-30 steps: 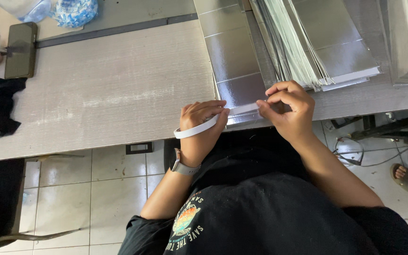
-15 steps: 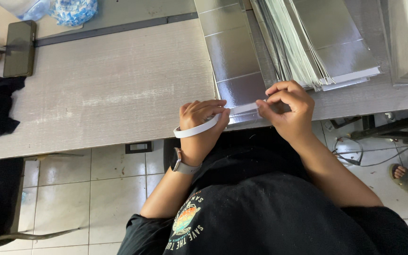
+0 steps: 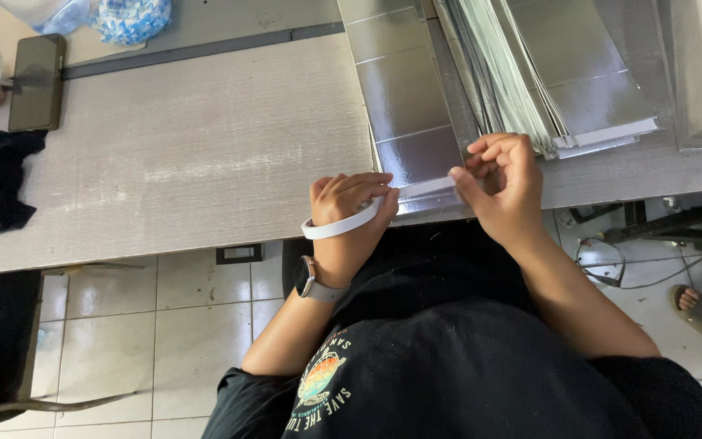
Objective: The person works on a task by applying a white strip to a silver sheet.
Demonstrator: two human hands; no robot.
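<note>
A: At the table edge, both hands are pinching the white strip off the silver sheet?

B: Yes, left hand and right hand clamped; barely shifting since earlier, peeling continuing slowly.

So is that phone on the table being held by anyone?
No, the phone lies alone at the table's far corner, while both hands pinch a white strip.

Sheet on table btwn hands, stack to its right, phone far left
</note>
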